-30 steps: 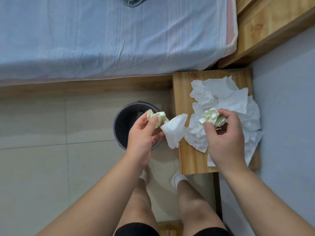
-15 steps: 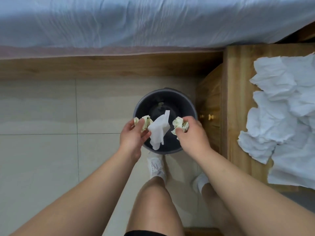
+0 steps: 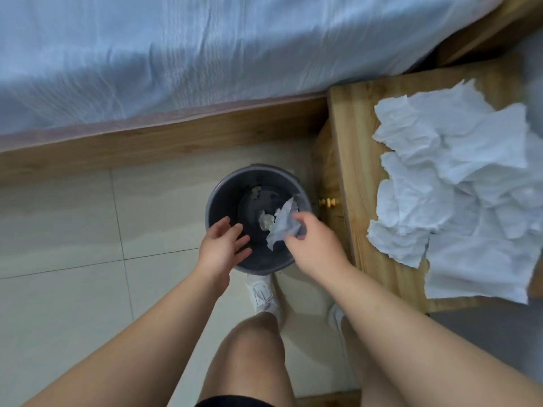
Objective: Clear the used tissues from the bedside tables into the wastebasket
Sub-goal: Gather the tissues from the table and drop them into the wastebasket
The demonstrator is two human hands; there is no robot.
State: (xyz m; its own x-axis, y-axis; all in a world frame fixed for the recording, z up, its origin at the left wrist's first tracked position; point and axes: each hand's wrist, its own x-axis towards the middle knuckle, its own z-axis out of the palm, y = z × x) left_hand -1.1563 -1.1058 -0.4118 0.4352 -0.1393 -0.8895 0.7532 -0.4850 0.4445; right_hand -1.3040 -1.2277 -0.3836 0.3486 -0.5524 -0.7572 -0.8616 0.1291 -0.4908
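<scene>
A dark grey round wastebasket (image 3: 212, 207) stands on the tiled floor beside the wooden bedside table (image 3: 354, 136). My left hand (image 3: 223, 248) hovers over its near left rim with fingers spread and nothing in it. Over the right side is my right hand (image 3: 316, 245), fingers loosely bent. A white tissue (image 3: 280, 227) hangs inside the basket mouth right at those fingertips; whether they touch it I cannot tell. A yellowish crumpled tissue (image 3: 266, 223) is beside it, inside the basket. Several crumpled white tissues (image 3: 458, 183) cover the table top.
The bed with a light blue sheet (image 3: 205, 54) and its wooden frame (image 3: 147, 142) run along the far side. A small drawer knob (image 3: 327, 202) juts from the table toward the basket. My feet in white shoes (image 3: 261, 292) stand just behind the basket.
Both hands carried tissues from the table over the basket and have opened. The white tissue and the yellowish wads have left my hands and are in the basket mouth.
</scene>
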